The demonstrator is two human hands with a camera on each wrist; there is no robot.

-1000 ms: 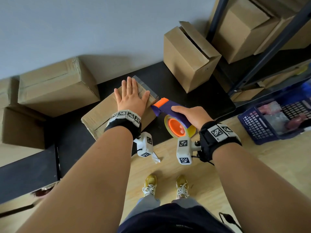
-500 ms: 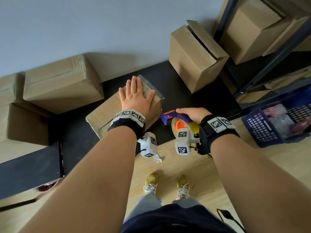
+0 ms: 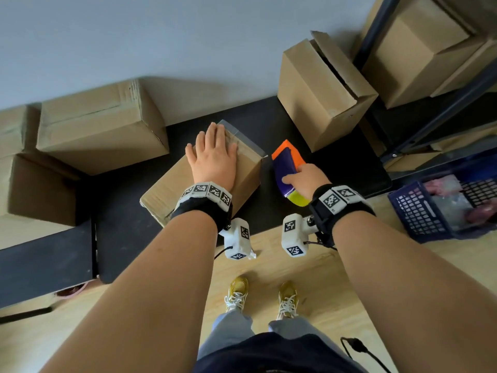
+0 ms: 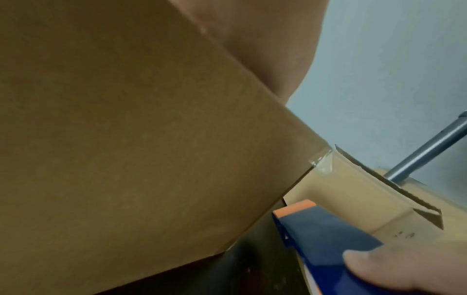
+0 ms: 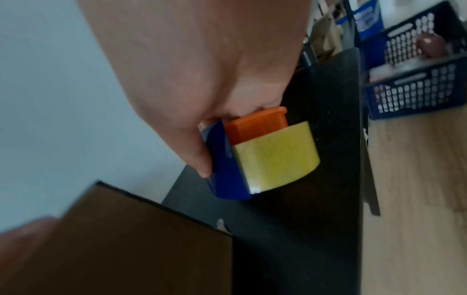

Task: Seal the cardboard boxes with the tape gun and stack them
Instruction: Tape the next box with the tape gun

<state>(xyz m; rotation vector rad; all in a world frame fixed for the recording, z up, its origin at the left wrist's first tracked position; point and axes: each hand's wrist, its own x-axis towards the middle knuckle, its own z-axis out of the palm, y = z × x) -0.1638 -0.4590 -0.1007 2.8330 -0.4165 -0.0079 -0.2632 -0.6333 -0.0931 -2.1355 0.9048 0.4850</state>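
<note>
A small cardboard box [image 3: 247, 170] lies on the black table [image 3: 129, 238], clear tape along its top and a loose tape end [image 4: 321, 161] at its far right corner. My left hand [image 3: 212, 157] lies flat on the box top, fingers straight. My right hand [image 3: 304, 181] grips the tape gun [image 3: 286, 168], blue and orange with a yellowish tape roll [image 5: 275, 155], just right of the box above the table. In the left wrist view the box side [image 4: 126, 159] fills the frame, with the tape gun [image 4: 328, 235] at lower right.
An open-flapped box [image 3: 320, 95] stands behind the tape gun. Sealed boxes [image 3: 99, 127] are stacked at the left against the wall. A dark metal shelf [image 3: 435, 109] with more boxes is at the right, a blue basket [image 3: 441, 211] on the wooden floor beside it.
The right hand has turned the tape gun and moved it up beside the box's right end. The left hand stays flat on the box top.
</note>
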